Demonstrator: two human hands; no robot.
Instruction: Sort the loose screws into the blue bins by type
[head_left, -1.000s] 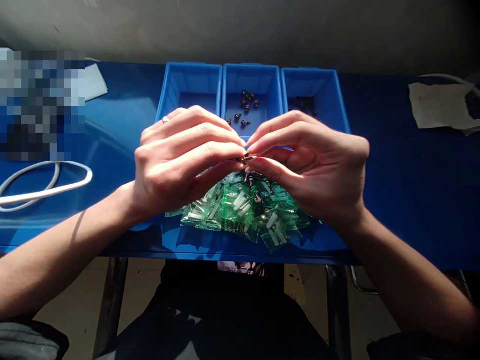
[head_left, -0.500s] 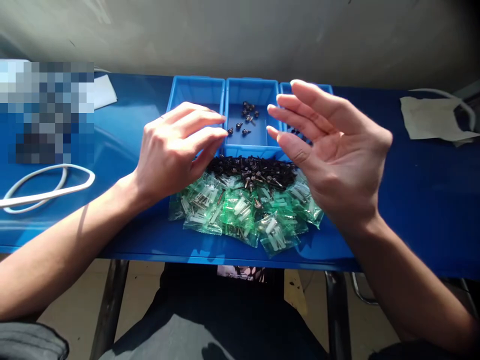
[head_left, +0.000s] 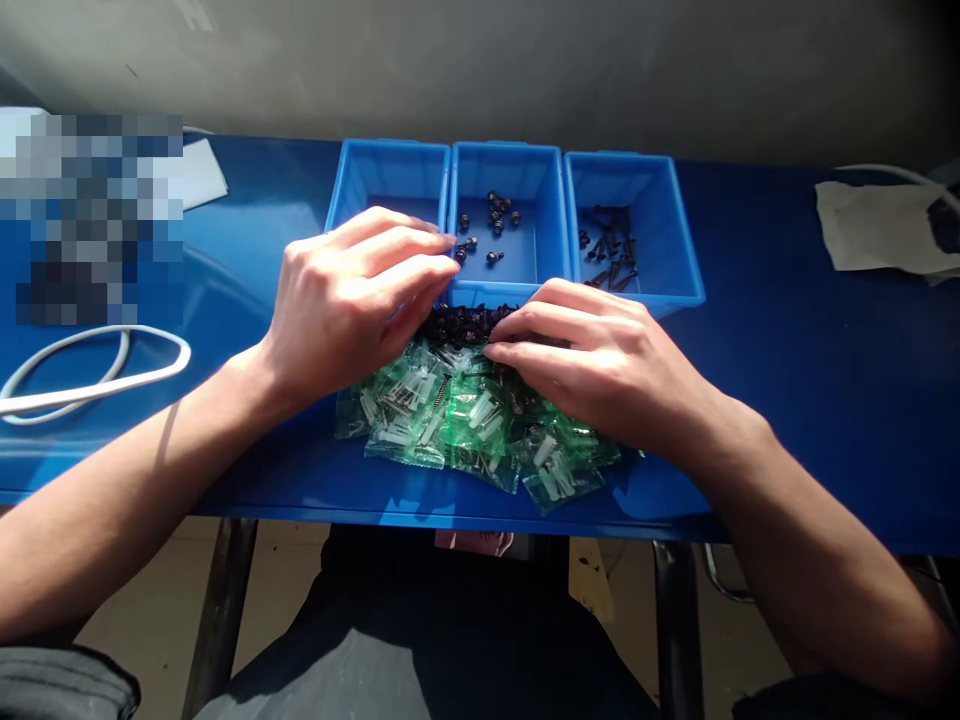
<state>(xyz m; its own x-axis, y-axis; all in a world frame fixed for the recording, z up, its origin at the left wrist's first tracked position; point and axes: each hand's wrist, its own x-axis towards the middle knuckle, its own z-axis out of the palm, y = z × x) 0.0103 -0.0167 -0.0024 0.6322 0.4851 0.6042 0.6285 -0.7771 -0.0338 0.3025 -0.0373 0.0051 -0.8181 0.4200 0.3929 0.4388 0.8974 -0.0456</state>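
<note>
My left hand (head_left: pixel 330 300) and right hand (head_left: pixel 600 350) curl at centre, grips I cannot tell, the right at the dark screw pile (head_left: pixel 465 325), many screws lying unboxed, a few already in the upper-centre bin (head_left: pixel 517 293) and upper-right bin (head_left: pixel 688 230).

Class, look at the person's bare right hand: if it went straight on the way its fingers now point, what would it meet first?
Most likely the heap of small dark metal screws just past the fingertips of the right hand; depth is unclear, and they may already touch.
</note>
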